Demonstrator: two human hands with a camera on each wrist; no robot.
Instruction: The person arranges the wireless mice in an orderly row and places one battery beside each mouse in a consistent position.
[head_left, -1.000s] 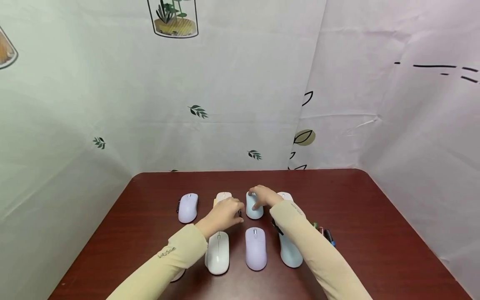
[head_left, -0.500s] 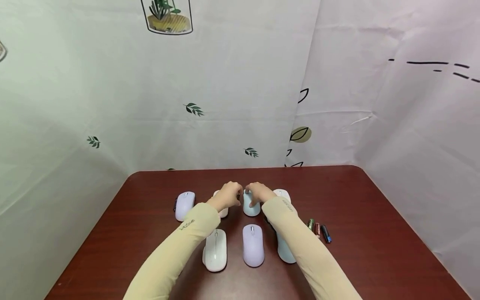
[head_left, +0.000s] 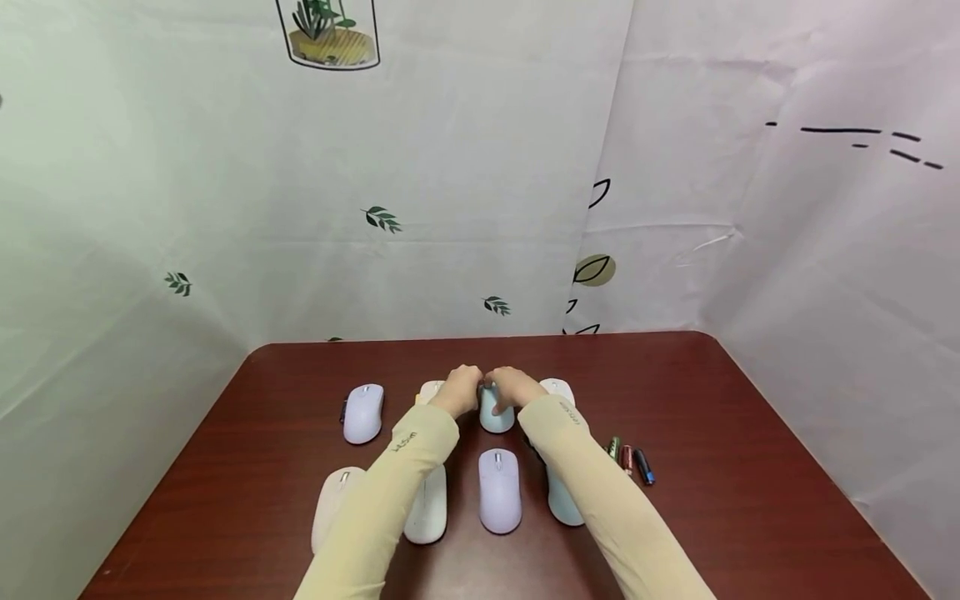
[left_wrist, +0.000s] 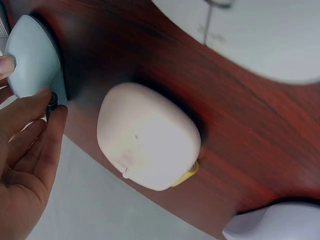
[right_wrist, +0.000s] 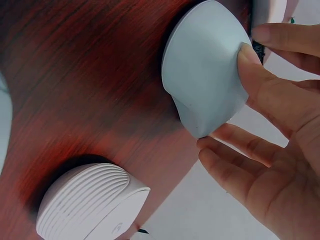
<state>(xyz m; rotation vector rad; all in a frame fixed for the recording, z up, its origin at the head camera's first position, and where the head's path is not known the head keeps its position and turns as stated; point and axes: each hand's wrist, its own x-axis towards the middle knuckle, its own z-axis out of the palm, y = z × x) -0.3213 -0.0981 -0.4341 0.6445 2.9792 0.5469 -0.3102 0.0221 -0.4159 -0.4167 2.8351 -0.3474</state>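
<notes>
My right hand (head_left: 512, 387) holds a light blue computer mouse (head_left: 495, 420) in the back row, its thumb on the shell and fingers around the front end. In the right wrist view this mouse (right_wrist: 205, 65) sits on the table, thumb pressed to its side. Close to its left, my left hand (head_left: 460, 390) pinches a small dark cylinder (left_wrist: 53, 100) between thumb and fingers, right beside the mouse. Pale lettering shows on the cylinder (right_wrist: 259, 50) in the right wrist view. Most of it is hidden by the fingers.
A pinkish-white mouse (left_wrist: 145, 135) with a yellow item (left_wrist: 187, 175) against it stands left of the blue one. Lilac mice (head_left: 363, 414), a white mouse (head_left: 426, 508) and others form two rows. Several short coloured cylinders (head_left: 627, 460) lie at the right on the brown table (head_left: 712, 517).
My left hand has moved right and away from me, carrying the dark cylinder up to the blue mouse. The right hand stays on that mouse. The head view has shifted slightly.
</notes>
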